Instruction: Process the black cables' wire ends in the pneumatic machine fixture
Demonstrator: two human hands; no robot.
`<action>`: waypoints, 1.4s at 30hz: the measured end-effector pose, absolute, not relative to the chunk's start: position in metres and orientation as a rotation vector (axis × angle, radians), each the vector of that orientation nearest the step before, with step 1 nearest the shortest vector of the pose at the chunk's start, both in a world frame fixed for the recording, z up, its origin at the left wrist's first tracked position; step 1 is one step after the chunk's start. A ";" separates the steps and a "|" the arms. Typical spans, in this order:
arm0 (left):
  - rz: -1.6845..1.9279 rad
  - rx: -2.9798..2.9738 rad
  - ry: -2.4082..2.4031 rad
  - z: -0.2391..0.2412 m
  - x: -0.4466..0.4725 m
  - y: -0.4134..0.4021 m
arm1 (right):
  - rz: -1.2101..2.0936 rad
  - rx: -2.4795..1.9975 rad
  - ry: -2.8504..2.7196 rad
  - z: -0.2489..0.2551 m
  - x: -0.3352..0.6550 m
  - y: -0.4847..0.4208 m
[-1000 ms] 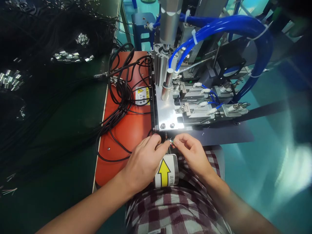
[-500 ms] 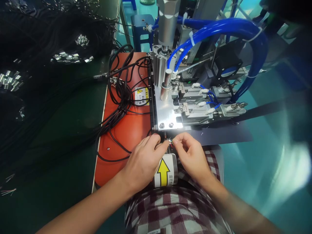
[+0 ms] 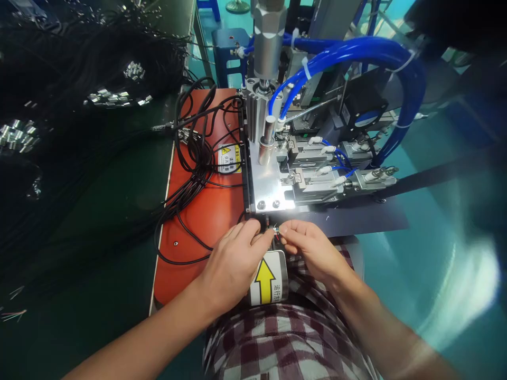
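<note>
My left hand [image 3: 236, 258] is closed at the front edge of the machine, thumb and forefinger pinched on a black cable [image 3: 194, 261] whose end is mostly hidden by the hand. Thin coloured wires [image 3: 276, 231], with some red and green showing, stick out between the two hands. From the other side, my right hand [image 3: 307, 244] pinches the tips of these wires, its other fingers curled in. Just below the hands is a white plate with a yellow arrow [image 3: 264, 279]. The metal block of the machine [image 3: 273, 192] stands right above the fingertips.
An orange-red work surface [image 3: 198, 221] carries a loose bundle of black cables [image 3: 198, 163] and a warning label [image 3: 229, 158]. Blue air hoses [image 3: 368, 47] arch over the pneumatic cylinders [image 3: 320, 182]. Heaps of black cables with shiny ends [image 3: 111, 97] lie at the left.
The right hand's fingers have curled in and the hand has rolled slightly, still at the wires. My left hand stays in place. The view has shifted a little.
</note>
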State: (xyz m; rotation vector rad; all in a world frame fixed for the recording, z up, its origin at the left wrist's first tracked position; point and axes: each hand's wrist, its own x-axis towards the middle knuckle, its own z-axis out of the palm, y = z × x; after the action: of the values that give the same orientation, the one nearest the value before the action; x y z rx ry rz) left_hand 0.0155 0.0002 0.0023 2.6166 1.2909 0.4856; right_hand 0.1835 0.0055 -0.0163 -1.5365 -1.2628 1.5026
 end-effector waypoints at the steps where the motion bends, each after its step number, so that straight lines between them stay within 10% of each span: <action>1: 0.505 2.615 1.278 0.002 0.015 0.000 | 1.471 -1.548 -1.281 -0.017 0.184 0.006; 42: 0.642 2.533 1.188 -0.005 0.012 -0.001 | 1.405 -1.415 -1.182 -0.029 0.184 0.000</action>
State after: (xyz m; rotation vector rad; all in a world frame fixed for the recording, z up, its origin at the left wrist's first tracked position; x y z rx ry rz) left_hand 0.0115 -0.0011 -0.0054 2.5329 1.1877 0.6419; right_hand 0.1844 0.0000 -0.0293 -1.4154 -1.1820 1.4054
